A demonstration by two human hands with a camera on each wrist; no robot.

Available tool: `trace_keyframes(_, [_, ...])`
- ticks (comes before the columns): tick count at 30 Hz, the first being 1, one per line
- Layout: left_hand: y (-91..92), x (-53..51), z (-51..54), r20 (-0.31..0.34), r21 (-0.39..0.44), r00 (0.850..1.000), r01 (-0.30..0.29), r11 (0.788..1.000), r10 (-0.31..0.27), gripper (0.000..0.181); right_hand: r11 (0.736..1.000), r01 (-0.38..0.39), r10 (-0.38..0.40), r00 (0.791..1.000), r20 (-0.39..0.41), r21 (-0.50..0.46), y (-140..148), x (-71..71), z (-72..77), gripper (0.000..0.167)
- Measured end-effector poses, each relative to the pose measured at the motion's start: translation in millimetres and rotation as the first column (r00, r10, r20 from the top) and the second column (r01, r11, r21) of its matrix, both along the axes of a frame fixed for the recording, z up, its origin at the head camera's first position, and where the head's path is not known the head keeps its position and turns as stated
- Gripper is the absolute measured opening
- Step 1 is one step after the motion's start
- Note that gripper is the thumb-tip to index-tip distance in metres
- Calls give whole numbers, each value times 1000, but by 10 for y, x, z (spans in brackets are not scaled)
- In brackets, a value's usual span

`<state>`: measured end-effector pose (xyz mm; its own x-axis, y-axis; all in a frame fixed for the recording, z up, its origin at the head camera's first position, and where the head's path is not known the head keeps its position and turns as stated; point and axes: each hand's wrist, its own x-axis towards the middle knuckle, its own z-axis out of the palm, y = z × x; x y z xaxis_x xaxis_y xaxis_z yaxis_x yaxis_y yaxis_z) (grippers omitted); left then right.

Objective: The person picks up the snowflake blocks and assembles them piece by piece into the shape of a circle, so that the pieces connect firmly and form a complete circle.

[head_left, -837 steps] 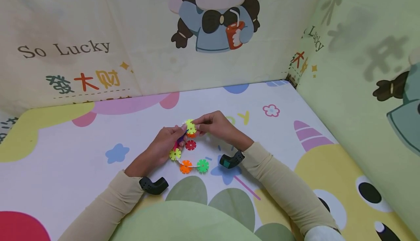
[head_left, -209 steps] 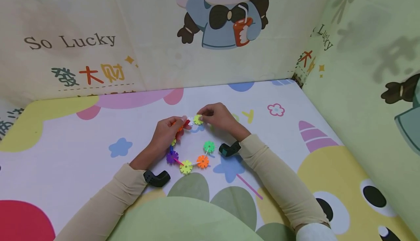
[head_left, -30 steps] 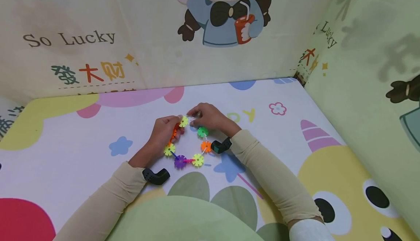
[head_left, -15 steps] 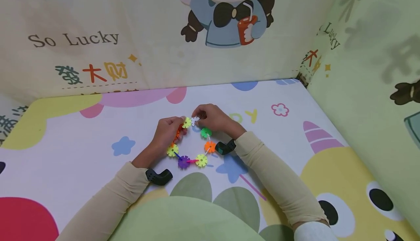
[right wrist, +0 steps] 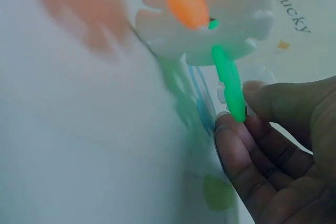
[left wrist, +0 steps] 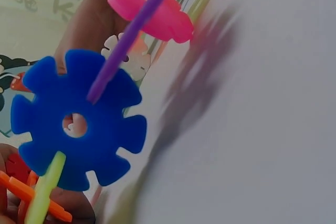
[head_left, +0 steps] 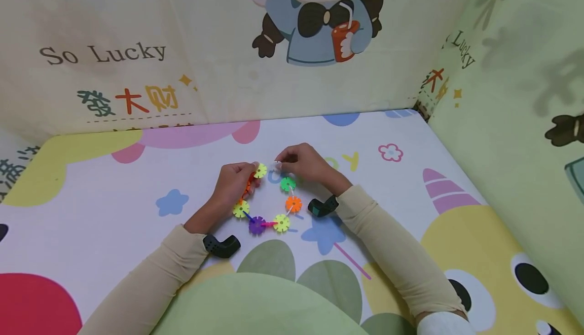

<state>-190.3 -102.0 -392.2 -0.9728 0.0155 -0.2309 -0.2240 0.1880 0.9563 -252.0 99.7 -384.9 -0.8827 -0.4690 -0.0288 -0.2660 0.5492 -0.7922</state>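
A chain of notched plastic discs, slotted together crosswise, curves across the sheet in the head view. My left hand (head_left: 233,185) grips its upper left part, where orange and yellow discs (head_left: 260,171) show by the fingertips. Along the curve follow another yellow disc (head_left: 241,209), an upright blue disc (left wrist: 79,121), a purple disc (head_left: 257,225), an upright pink disc (left wrist: 149,6), a yellow disc (head_left: 281,223), an orange disc (head_left: 293,204) and a green disc (head_left: 287,184). Between thumb and fingers my right hand (head_left: 301,163) pinches a white disc (head_left: 277,165), apart from the yellow one.
A printed sheet (head_left: 109,233) covers the table, with flat drawings such as a blue star (head_left: 172,202). A cartoon-printed cloth wall (head_left: 214,46) stands at the back, another cloth wall (head_left: 515,122) on the right.
The chain has grown longer since the oldest frame. Half a second ago the white disc was up against the yellow one; my right hand has since drawn it right. My left hand has barely moved.
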Motion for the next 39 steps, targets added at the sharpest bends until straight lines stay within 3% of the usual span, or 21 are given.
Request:
trace_keyframes(17, [6,8,-16,-34,-63,999,-8,998,6,29,1000,-27,27,1000,-13,-12,29,116,50,10])
trace_keyframes(31, [4,4,-25,-62,-59,998,8,998,-11,30,999,-44,44,994,-97,7,5,185,60,8])
trace_keyframes(39, [9,4,-14,-59,-68,998,-9,998,5,30,995,-95,91,978,-187,-12,-23,234,66,8])
